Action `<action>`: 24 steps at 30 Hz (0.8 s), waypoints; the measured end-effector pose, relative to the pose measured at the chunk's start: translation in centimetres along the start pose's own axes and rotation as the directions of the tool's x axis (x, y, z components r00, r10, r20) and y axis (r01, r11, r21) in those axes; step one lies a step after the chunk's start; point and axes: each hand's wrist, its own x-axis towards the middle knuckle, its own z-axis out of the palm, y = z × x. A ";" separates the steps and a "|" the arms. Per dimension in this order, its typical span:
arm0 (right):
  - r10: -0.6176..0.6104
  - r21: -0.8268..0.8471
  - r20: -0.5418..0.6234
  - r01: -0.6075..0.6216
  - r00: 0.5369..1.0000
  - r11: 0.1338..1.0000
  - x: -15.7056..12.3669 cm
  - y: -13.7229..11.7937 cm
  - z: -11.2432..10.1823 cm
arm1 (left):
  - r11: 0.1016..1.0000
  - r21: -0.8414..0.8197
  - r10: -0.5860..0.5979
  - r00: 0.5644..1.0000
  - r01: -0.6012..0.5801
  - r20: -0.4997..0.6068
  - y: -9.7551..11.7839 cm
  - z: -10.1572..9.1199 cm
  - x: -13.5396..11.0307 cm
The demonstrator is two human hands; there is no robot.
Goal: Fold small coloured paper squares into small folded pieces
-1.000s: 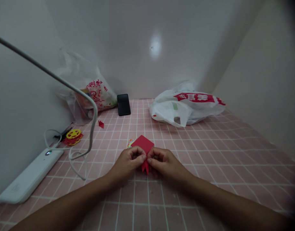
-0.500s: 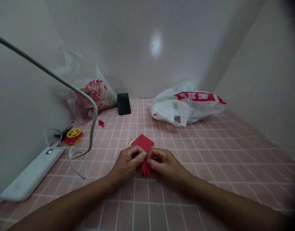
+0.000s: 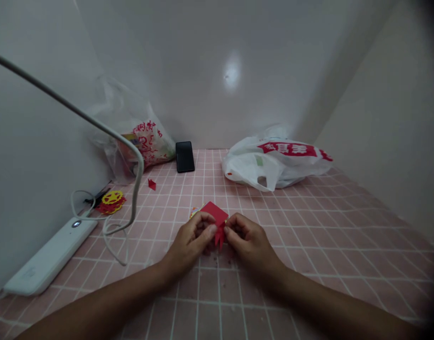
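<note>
Between my hands is a small folded red paper piece [image 3: 220,237], with pointed ends hanging down. My left hand [image 3: 195,237] pinches it from the left with thumb and fingers. From the other side my right hand [image 3: 247,238] grips it, fingers curled and closed. Just beyond lies a red square sheet of paper [image 3: 214,211] on top of a small stack with patterned paper [image 3: 195,211] peeking out at its left. My fingers hide part of the stack and of the folded piece.
A small red folded paper [image 3: 152,184] lies left of centre. Yellow and red paper cutouts [image 3: 111,200] sit beside a white power strip [image 3: 52,257]. A white cable [image 3: 136,189] arches across the left. Farther back are a phone [image 3: 185,157] and two plastic bags [image 3: 155,146] [image 3: 273,163].
The folded red paper has tilted up between my fingers, and its hanging points sit slightly higher. My hands are a little to the right. The whole view has shifted slightly.
</note>
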 end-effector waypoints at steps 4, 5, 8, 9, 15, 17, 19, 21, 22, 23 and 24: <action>0.009 0.063 -0.057 -0.005 0.998 0.998 -0.1 -0.4 0.0 | 0.948 0.284 0.153 0.988 -0.141 -0.021 -0.3 0.2 -0.4; 0.024 0.092 -0.048 -0.019 0.999 0.996 -0.1 -0.4 0.1 | 0.912 0.368 0.202 0.979 -0.182 -0.017 -0.5 0.2 -0.5; 0.092 0.196 0.027 -0.096 0.995 0.976 -0.2 -0.4 0.2 | 0.823 0.484 0.338 0.941 -0.297 0.003 -0.8 0.1 -0.7; 0.101 0.222 0.053 -0.110 0.993 0.969 -0.2 -0.3 0.2 | 0.810 0.493 0.364 0.931 -0.318 0.004 -0.8 0.1 -0.7; 0.035 0.372 0.124 -0.080 0.992 0.925 0.0 -0.1 0.2 | 0.899 0.355 0.297 0.953 -0.257 -0.063 -0.1 -0.4 -0.1; -0.004 0.382 0.127 -0.045 0.992 0.923 0.0 0.0 0.2 | 0.943 0.258 0.233 0.970 -0.209 -0.069 0.2 -0.5 0.1; -0.046 0.350 0.135 -0.005 0.990 0.937 0.0 0.0 0.0 | 0.968 0.182 0.187 0.981 -0.174 -0.058 0.3 -0.6 0.1; -0.091 0.259 0.127 0.056 0.988 0.964 -0.1 0.0 -0.1 | 0.981 0.117 0.158 0.987 -0.152 -0.041 0.3 -0.6 0.2; -0.121 0.199 0.113 0.097 0.986 0.975 -0.1 0.0 -0.2 | 0.987 0.082 0.142 0.989 -0.140 -0.027 0.2 -0.7 0.2; -0.152 0.141 0.096 0.137 0.984 0.980 -0.1 0.0 -0.3 | 0.991 0.042 0.129 0.992 -0.128 -0.010 0.2 -0.7 0.3; -0.180 0.095 0.082 0.172 0.980 0.981 -0.1 -0.1 -0.4 | 0.993 -0.002 0.119 0.993 -0.119 0.008 0.1 -0.7 0.3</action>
